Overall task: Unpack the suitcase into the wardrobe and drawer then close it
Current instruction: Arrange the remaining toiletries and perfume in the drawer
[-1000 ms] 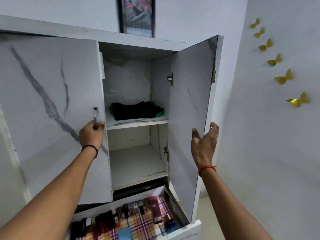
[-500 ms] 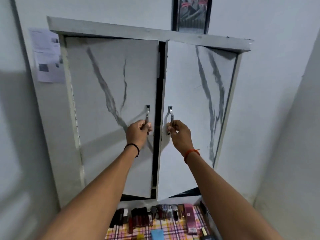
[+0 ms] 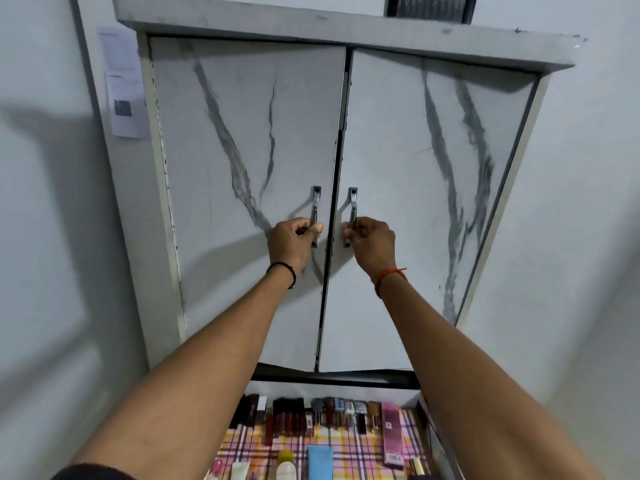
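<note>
The white marble-patterned wardrobe fills the middle of the view with both doors swung in. The left door [image 3: 242, 140] and right door [image 3: 433, 161] meet with only a thin dark gap between them. My left hand [image 3: 292, 242] grips the left metal handle [image 3: 315, 206]. My right hand [image 3: 372, 242] grips the right metal handle [image 3: 352, 206]. Below the doors the drawer [image 3: 429, 427] stands pulled out, lined with a plaid cloth and holding several cosmetics. The suitcase is out of view.
A paper sheet [image 3: 124, 81] is stuck on the wall left of the wardrobe. A dark picture frame [image 3: 429, 6] stands on top of it. A plain white wall runs close along the right side.
Both doors swung from wide open to nearly shut. My right hand moved from the right door's edge to its handle. The shelves with dark clothes are now hidden.
</note>
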